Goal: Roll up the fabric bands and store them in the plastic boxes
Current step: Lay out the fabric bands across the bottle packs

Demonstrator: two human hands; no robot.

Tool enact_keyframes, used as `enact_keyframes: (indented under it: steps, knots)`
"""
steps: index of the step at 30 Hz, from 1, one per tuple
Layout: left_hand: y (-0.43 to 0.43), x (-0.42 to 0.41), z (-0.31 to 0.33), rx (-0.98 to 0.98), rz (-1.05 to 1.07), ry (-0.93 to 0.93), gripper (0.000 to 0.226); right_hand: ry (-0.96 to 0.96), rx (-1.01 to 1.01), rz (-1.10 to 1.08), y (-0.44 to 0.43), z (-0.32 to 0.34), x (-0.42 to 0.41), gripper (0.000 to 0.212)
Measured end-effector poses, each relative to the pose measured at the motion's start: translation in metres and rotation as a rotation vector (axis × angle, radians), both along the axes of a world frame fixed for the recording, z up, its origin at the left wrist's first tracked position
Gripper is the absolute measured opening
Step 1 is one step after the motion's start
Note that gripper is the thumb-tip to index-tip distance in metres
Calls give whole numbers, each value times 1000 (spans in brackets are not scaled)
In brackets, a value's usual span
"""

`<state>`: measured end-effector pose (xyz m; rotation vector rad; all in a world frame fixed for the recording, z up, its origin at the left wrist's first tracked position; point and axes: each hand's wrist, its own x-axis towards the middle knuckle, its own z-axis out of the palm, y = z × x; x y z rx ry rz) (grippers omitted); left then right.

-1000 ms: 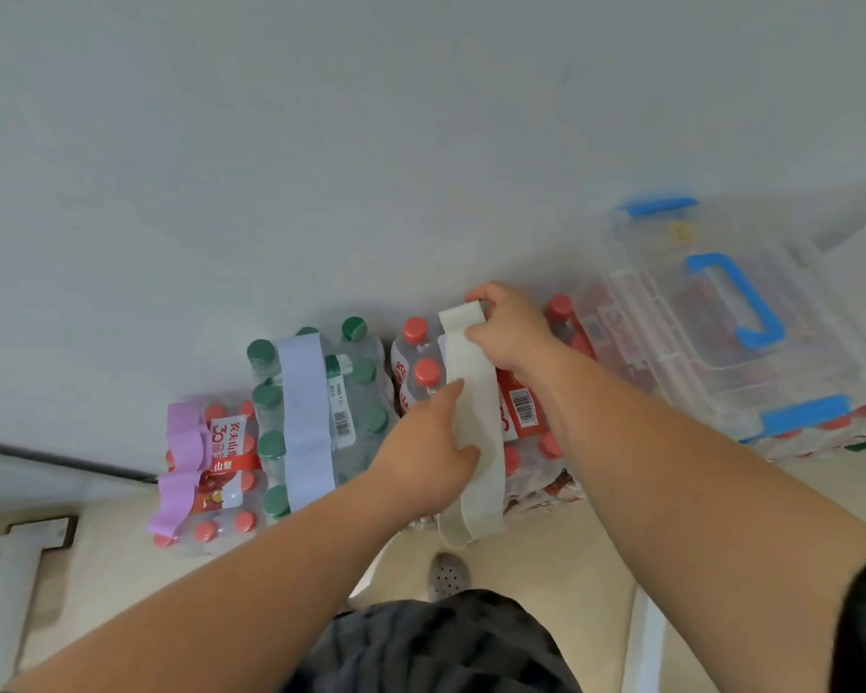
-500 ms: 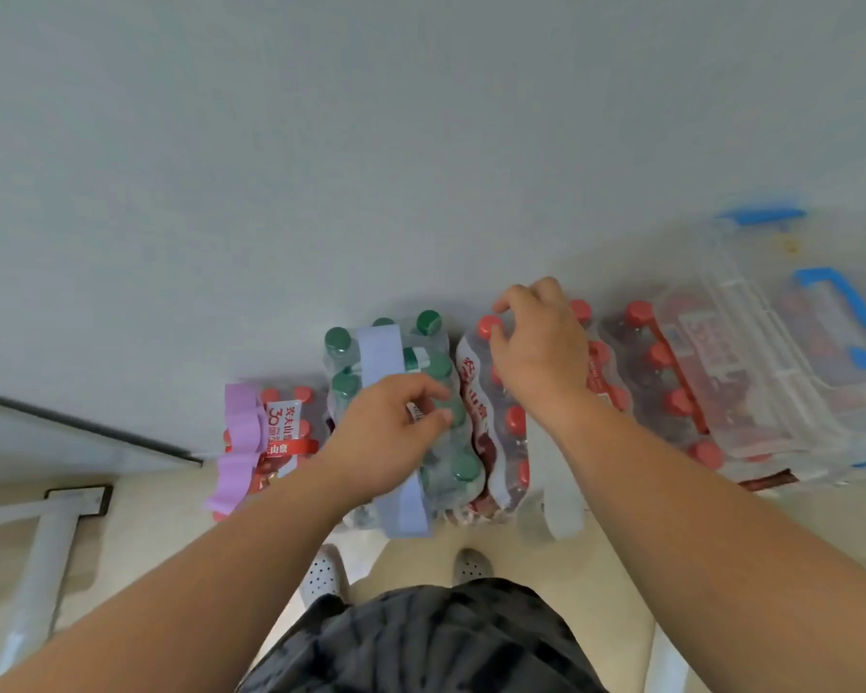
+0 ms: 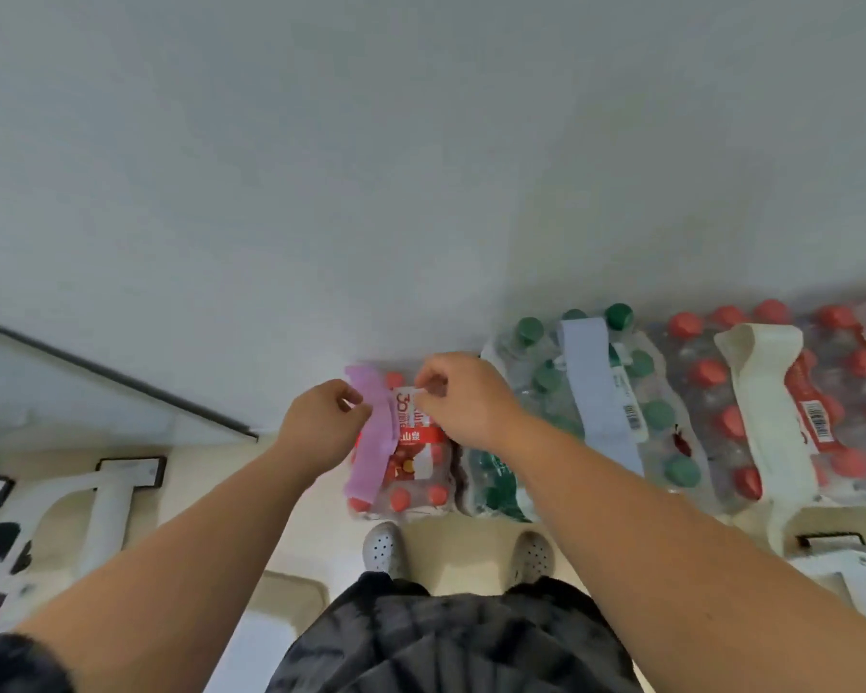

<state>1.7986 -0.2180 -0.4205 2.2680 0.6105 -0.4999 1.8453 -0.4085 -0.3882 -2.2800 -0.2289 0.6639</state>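
Observation:
Three fabric bands lie over shrink-wrapped bottle packs along the wall. The purple band (image 3: 375, 445) drapes over a small pack of red-capped bottles (image 3: 413, 472). My left hand (image 3: 321, 425) pinches the band's upper left edge. Just right of the band's top, my right hand (image 3: 466, 400) has its fingertips pinched together at the pack's label; blur hides what it grips. A pale blue band (image 3: 602, 392) lies across the green-capped pack (image 3: 546, 382). A cream band (image 3: 766, 417) lies across the red-capped pack (image 3: 711, 417) at the right. No plastic box is in view.
The packs stand on a beige floor against a grey-white wall. A white metal leg (image 3: 106, 502) stands at the left and another white frame (image 3: 851, 572) at the lower right. My two white shoes (image 3: 383, 547) are just in front of the packs.
Both hands left the cream band and moved left past the pale blue band to the purple one. The view swung left, so the plastic boxes went out of sight.

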Motion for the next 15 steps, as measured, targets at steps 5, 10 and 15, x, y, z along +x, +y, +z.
enact_keyframes:
  steps: [5,10,15]
  knots:
    - [36,20,-49,-109,8,151,35,256,-83,-73,41,-56,11,30]
    - [40,35,-98,-322,117,254,43,336,-173,-141,63,-118,24,25]
    - [38,38,-124,-363,249,226,45,311,-239,-203,81,-167,24,16]
